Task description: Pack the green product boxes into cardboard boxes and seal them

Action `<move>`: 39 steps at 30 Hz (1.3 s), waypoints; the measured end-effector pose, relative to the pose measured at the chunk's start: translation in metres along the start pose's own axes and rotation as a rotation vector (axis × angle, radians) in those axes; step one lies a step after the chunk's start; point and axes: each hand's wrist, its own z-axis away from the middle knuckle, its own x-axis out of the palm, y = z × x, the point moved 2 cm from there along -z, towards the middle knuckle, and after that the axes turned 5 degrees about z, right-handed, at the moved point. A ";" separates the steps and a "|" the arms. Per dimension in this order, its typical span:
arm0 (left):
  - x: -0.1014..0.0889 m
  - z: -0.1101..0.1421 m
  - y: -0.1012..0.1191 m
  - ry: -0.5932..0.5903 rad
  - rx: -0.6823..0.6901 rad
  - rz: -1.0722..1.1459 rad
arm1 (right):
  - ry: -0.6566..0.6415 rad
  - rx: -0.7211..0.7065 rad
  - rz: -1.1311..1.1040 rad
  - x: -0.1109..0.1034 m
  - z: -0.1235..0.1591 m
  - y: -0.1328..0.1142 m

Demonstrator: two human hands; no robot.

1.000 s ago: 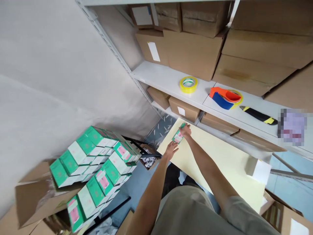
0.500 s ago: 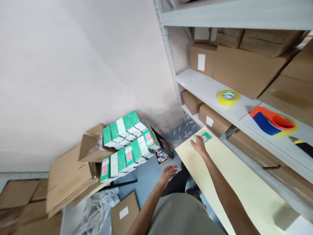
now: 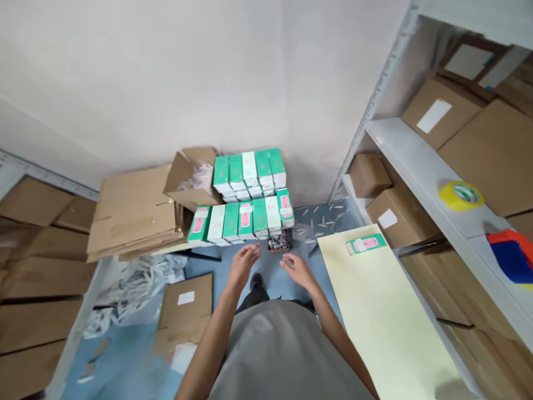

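My left hand point(image 3: 244, 262) and my right hand point(image 3: 296, 268) hover side by side in front of me, both empty with fingers loosely spread. Just beyond them stands a stack of several green-and-white boxes point(image 3: 245, 194) with pink labels, against the white wall. Under its front edge sits a small open box of tiny dark bits point(image 3: 277, 243). One flat green box point(image 3: 366, 244) lies alone at the far end of the pale yellow board point(image 3: 378, 311) on my right, away from both hands.
Flattened cardboard point(image 3: 133, 214) is piled left of the stack, and a labelled carton point(image 3: 187, 311) lies on the blue floor. A metal shelf point(image 3: 416, 166) on the right holds brown cartons, a yellow tape roll point(image 3: 461, 195) and an orange-blue tape dispenser point(image 3: 512, 253).
My right hand let go of the flat green box, leaving it on the yellow board, and drew back. My view swung left toward the stacked boxes, and both hands now face them.
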 end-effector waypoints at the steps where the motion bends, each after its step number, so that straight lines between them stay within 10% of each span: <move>1: -0.010 -0.009 0.009 -0.014 0.006 0.026 | -0.022 -0.014 0.004 0.014 -0.007 -0.013; 5: -0.079 -0.046 0.053 -0.004 0.077 0.171 | -0.124 -0.078 0.007 0.078 -0.042 -0.070; 11: -0.217 -0.105 0.115 0.330 0.187 0.370 | -0.216 -0.090 0.029 0.180 -0.087 -0.132; 16: -0.284 -0.158 0.148 0.569 0.152 0.455 | -0.244 -0.051 0.028 0.235 -0.097 -0.150; 39: -0.328 -0.232 0.165 0.763 -0.019 0.410 | -0.158 0.036 0.075 0.255 -0.114 -0.162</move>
